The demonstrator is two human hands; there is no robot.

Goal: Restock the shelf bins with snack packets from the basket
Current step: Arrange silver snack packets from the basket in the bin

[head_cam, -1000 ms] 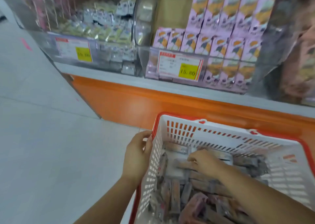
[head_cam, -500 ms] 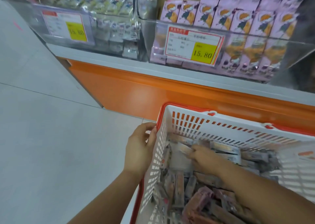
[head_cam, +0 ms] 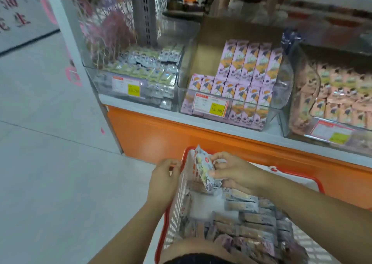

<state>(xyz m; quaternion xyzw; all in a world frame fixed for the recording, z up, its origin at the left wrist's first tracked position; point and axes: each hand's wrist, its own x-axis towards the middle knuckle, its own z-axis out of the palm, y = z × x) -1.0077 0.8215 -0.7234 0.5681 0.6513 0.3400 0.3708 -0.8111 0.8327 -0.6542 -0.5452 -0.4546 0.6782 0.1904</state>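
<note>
One pkt [head_cam: 205,173] up, three bins [head_cam: 237,111] beyond basket [head_cam: 179,193].

Soft even indoor light, overall motion blur, wide-angle edge distortion

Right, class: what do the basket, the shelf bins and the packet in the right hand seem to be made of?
The basket: moulded plastic, matt, with white slotted walls and a red rim.
The shelf bins: clear rigid plastic, probably acrylic; stock shows through and the walls carry glare.
The packet in the right hand: thin printed film with a slight sheen; plastic or foil-lined, cannot tell.
</note>
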